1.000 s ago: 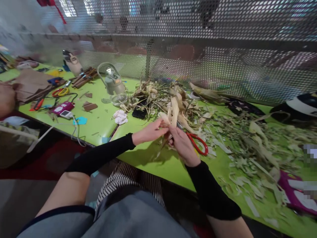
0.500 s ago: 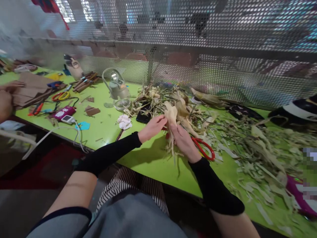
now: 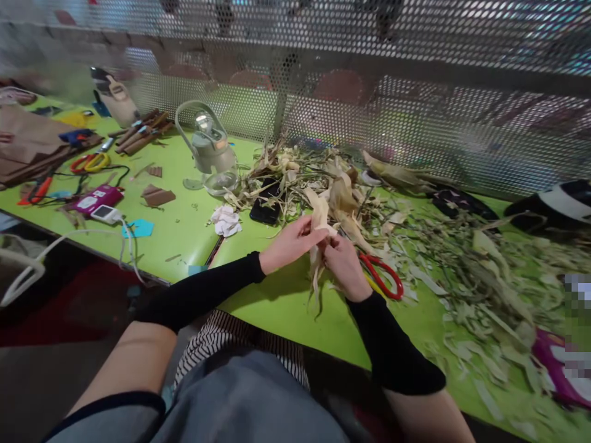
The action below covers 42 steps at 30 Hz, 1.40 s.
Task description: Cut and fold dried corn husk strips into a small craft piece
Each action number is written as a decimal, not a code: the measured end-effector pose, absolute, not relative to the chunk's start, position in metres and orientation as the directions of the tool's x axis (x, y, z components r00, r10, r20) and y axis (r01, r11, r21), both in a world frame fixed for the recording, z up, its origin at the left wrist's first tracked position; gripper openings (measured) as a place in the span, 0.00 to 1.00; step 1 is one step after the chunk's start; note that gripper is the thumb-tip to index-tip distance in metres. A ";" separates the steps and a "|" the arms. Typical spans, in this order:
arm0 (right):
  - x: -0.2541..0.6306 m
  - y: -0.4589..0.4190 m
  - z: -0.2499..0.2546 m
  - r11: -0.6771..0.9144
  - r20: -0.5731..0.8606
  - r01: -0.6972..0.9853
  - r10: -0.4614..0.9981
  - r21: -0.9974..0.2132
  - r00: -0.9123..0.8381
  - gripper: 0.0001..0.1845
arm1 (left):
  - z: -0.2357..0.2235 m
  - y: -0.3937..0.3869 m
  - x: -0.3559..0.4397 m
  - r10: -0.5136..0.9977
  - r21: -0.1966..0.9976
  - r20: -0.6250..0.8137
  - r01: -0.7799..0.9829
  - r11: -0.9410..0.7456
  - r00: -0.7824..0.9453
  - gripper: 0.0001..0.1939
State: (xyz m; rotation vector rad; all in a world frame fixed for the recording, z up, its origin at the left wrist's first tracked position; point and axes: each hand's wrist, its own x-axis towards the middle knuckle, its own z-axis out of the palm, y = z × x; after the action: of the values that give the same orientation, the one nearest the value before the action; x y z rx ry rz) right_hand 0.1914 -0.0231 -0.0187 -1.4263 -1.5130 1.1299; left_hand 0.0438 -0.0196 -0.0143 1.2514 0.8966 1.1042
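My left hand and my right hand meet over the near edge of a lime-green table, both pinched on a pale dried corn husk. The husk stands upright between my fingers, and thin strands hang from it below my hands. Red-handled scissors lie on the table just right of my right hand. Behind my hands is a heap of dried husks and leaves.
Husk scraps cover the table's right side. A black phone, crumpled white tissue, a small desk fan, yellow scissors, a pink device and brown card pieces lie left. Perforated metal screen runs behind.
My left hand has closed in on the husk beside my right hand. The view has shifted slightly left and down; another person's hand at the far left is out of view.
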 end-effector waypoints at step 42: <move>0.184 -0.053 -0.009 0.380 0.564 0.923 0.775 -0.057 -0.284 0.21 | -0.018 -0.010 0.039 0.992 0.982 -0.097 -0.154 0.109 0.083 0.10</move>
State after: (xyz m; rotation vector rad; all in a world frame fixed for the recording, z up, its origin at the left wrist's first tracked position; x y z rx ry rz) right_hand 0.1838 -0.0528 -0.0090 -1.4583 -2.1353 -0.3849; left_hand 0.0388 -0.0096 -0.0184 1.0528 1.0857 1.1499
